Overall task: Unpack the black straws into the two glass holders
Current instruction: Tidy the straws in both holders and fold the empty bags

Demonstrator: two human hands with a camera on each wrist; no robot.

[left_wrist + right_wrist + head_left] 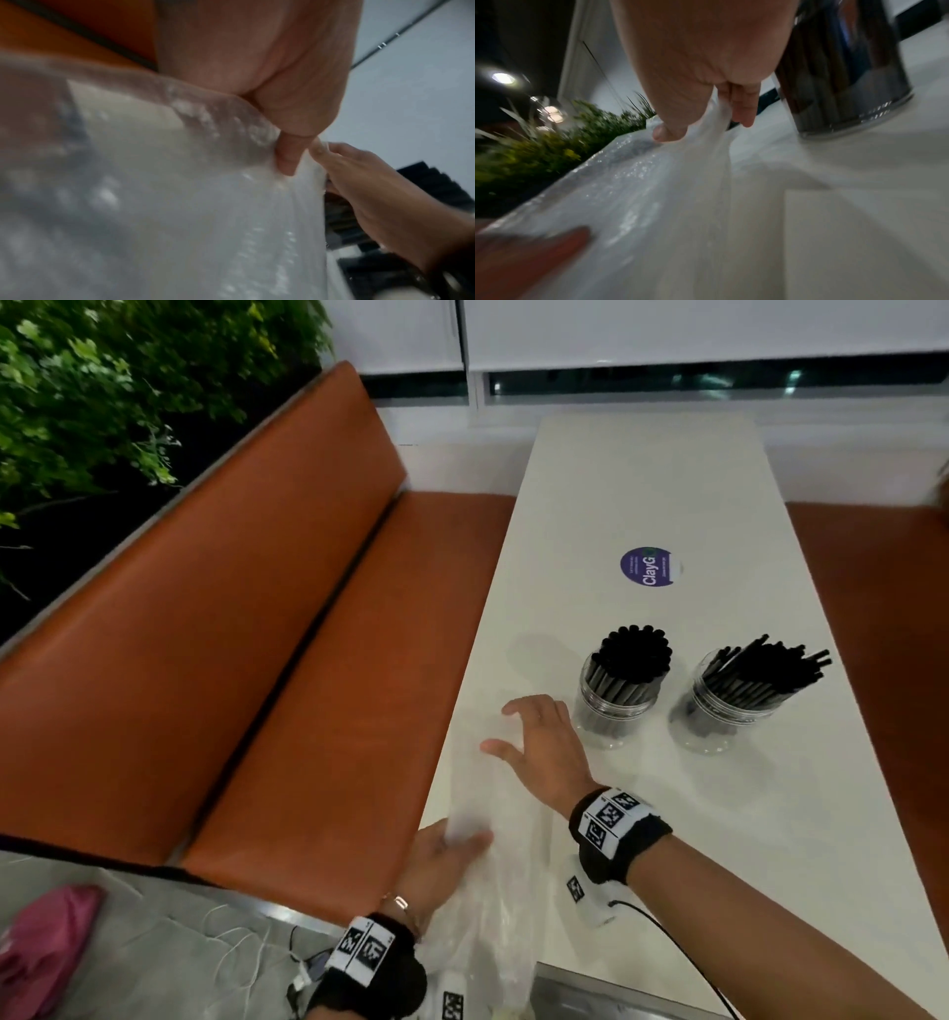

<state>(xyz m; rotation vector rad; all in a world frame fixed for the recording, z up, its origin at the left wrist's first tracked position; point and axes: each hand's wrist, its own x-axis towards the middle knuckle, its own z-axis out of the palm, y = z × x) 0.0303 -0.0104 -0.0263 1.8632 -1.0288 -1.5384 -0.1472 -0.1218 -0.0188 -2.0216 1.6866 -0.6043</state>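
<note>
Two glass holders stand on the white table (642, 469): the left holder (619, 706) and the right holder (724, 716), both packed with black straws (637, 652). A clear plastic bag (506, 819) lies along the table's left edge and looks empty. My left hand (444, 857) grips its near part, thumb (289, 154) on top of the film (180, 203). My right hand (536, 742) is at the bag's far end, just left of the left holder (847, 81). In the right wrist view the film (654, 192) is drawn up between its thumb and fingers (741, 113).
An orange bench (257, 660) runs along the table's left side, with a plant wall (102, 377) behind it. A round purple sticker (648, 567) sits beyond the holders. A pink item (46, 942) and thin cables (236, 942) lie at the lower left.
</note>
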